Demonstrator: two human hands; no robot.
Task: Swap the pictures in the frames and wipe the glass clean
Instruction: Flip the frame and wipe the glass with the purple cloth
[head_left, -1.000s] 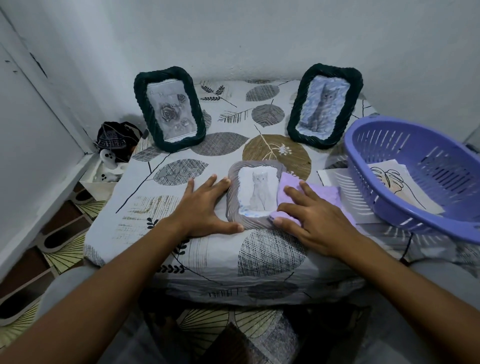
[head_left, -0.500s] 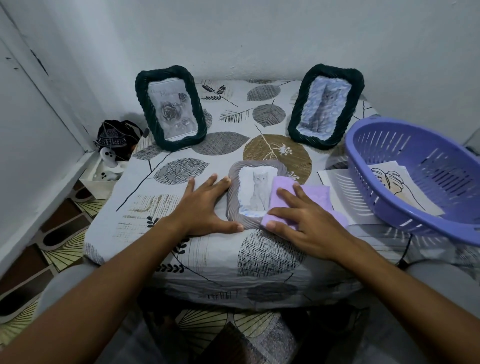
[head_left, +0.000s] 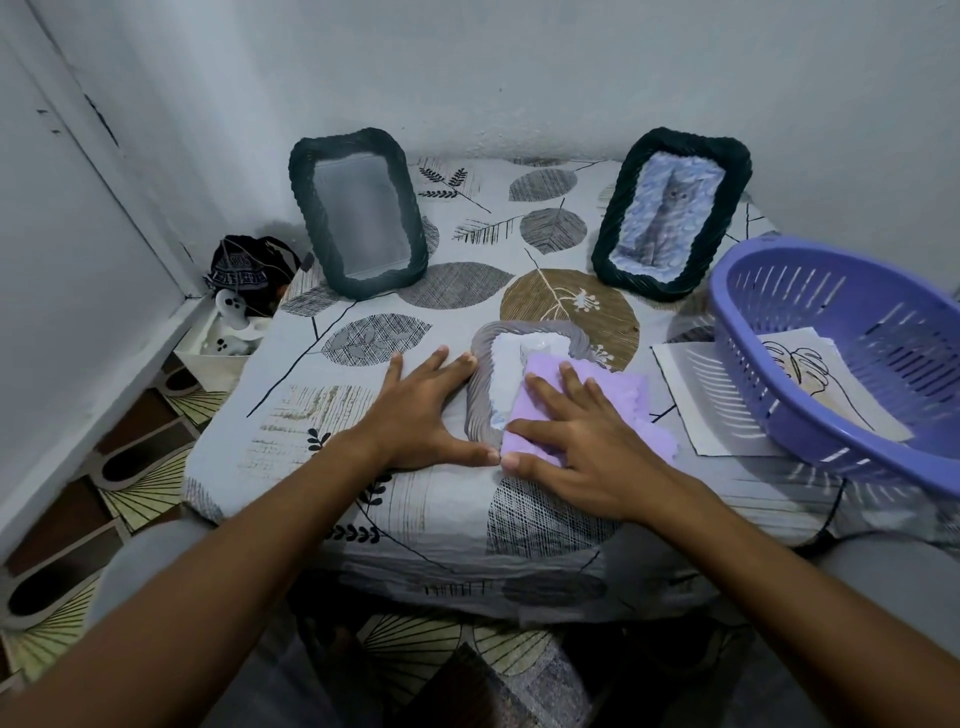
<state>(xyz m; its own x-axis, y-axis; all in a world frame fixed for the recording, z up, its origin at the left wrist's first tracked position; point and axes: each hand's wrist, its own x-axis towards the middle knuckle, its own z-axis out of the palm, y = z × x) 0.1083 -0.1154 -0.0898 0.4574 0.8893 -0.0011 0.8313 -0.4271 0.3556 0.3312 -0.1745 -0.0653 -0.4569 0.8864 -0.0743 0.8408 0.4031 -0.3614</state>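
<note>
grey frame (head_left: 524, 384) lies flat at desk (head_left: 415, 499) centre. left hand (head_left: 423, 410), flat and spread, braces its edge; right hand (head_left: 582, 441) presses cloth (head_left: 540, 415) flat on the glass. excess pressure could crack glass or shift the frame.

Cloth, rope-like frames and plastic

Soft matt purple cloth (head_left: 582, 400) on glossy glass; twisted frame (head_left: 480, 384); slotted smooth plastic basket (head_left: 852, 364); printed fabric tabletop (head_left: 467, 519).
</note>
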